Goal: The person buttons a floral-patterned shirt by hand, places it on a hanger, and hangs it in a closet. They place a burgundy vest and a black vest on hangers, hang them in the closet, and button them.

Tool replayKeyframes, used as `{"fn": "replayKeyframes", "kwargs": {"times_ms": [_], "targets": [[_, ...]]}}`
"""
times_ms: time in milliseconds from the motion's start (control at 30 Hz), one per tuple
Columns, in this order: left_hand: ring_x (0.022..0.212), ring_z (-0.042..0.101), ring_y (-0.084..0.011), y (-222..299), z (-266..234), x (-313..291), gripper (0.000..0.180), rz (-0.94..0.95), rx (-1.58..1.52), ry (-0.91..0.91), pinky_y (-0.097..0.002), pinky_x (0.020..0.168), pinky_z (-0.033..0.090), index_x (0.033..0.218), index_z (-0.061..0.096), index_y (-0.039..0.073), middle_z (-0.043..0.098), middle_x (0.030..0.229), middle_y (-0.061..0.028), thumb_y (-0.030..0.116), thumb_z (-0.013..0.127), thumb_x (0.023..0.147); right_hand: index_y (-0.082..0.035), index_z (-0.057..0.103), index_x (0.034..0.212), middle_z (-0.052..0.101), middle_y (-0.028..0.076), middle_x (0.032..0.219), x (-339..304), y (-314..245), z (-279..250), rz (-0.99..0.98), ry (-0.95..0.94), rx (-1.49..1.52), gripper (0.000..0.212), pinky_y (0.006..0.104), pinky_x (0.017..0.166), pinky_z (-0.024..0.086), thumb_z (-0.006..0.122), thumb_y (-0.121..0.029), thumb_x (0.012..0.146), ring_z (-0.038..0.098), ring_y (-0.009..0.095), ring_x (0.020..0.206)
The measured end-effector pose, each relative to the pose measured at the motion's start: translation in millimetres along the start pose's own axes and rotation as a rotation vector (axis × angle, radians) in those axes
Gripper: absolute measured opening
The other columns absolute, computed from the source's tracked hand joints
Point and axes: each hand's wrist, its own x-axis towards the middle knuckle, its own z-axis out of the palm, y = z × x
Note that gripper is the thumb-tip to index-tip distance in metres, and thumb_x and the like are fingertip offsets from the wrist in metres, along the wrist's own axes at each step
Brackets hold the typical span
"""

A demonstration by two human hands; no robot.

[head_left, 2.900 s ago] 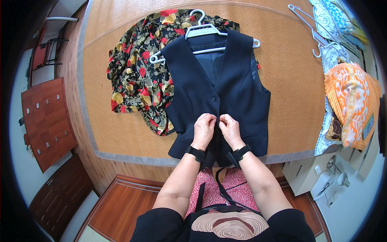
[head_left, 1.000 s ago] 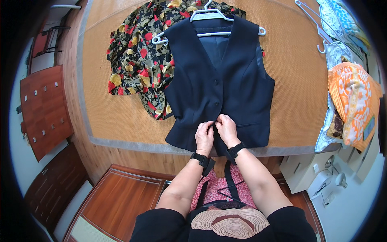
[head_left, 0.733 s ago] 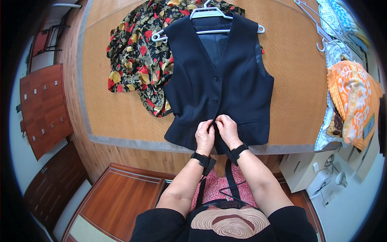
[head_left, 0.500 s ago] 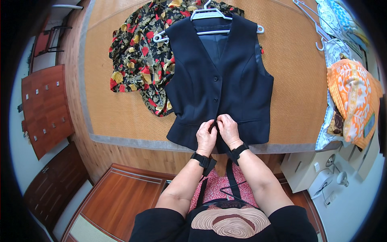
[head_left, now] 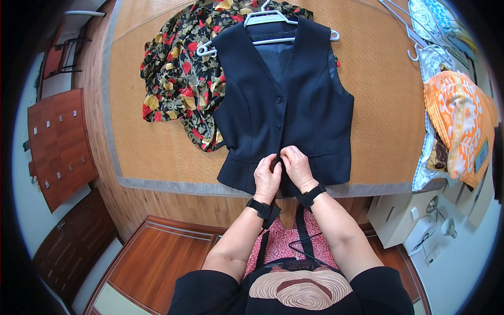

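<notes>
A black vest [head_left: 315, 115] lies front up on a woven mat, its shoulders on a pale grey hanger [head_left: 270, 20]. Two dark buttons [head_left: 279, 100] show on its front above my hands. At the lower front edges, my left hand [head_left: 268, 176] pinches the vest's left-side edge near the middle. Close beside it, my right hand [head_left: 296, 165] has its fingers closed on the opposite edge. The fingertips nearly meet, and whatever button or buttonhole lies between them is hidden. Black straps circle both wrists.
A floral blouse [head_left: 181, 79] lies partly under the vest on the left. The tan woven mat [head_left: 386, 115] has a grey border. At the right edge are folded clothes, with an orange patterned cloth [head_left: 457, 121] on top, and empty hangers [head_left: 412, 39]. A cream cabinet [head_left: 391, 218] stands at the lower right.
The whole view has shifted slightly. Both hands stay at the same spot on the vest's front edges, with only small finger movement.
</notes>
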Motion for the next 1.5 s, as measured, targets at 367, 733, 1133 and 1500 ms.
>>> {"fn": "replayKeyframes", "kwargs": {"times_ms": [367, 733, 1133, 1500], "targets": [[0.078, 0.062, -0.0263, 2.5, -5.2, 10.1, 0.008, 0.087, -0.070, 0.058, -0.0311, 0.071, 0.049, 0.086, 0.063, 0.001, 0.064, 0.085, -0.0119, 0.003, 0.060, 0.078, -0.001, 0.053, 0.083, 0.057, 0.014, 0.082, 1.3, 1.8, 1.0, -0.011, 0.024, 0.042, 0.006, 0.0381, 0.067, 0.049, 0.054, -0.001, 0.077, 0.057, 0.033, 0.077], [0.071, 0.061, -0.0235, 2.6, -13.4, 32.3, 0.006, 0.121, -0.126, -0.072, -0.0292, 0.065, 0.049, 0.080, 0.062, 0.001, 0.061, 0.079, -0.0104, 0.002, 0.063, 0.074, -0.001, 0.057, 0.088, 0.062, 0.012, 0.081, -5.5, 7.6, 10.9, 0.389, 0.003, 0.327, 0.010, 0.0299, 0.067, 0.049, 0.058, -0.002, 0.078, 0.062, 0.021, 0.075], [0.065, 0.061, -0.0184, 7.4, -14.1, 40.2, 0.009, 0.104, 0.026, -0.168, -0.0273, 0.061, 0.049, 0.080, 0.062, 0.001, 0.061, 0.073, -0.0095, 0.003, 0.066, 0.073, -0.002, 0.054, 0.085, 0.053, 0.000, 0.076, -2.1, 0.9, 12.1, 0.660, 0.131, 0.720, 0.009, 0.0202, 0.063, 0.043, 0.061, -0.003, 0.079, 0.048, 0.006, 0.068], [0.060, 0.056, -0.0097, -1.4, -15.3, 57.5, 0.003, -0.342, -0.217, -0.303, -0.0224, 0.058, 0.047, 0.077, 0.062, -0.001, 0.062, 0.067, -0.0037, 0.000, 0.064, 0.075, -0.009, 0.047, 0.089, 0.047, -0.004, 0.081, 0.1, 6.7, 16.1, 0.647, 0.044, 0.816, 0.025, 0.0183, 0.070, 0.040, 0.058, 0.008, 0.075, 0.047, 0.005, 0.075]]}}
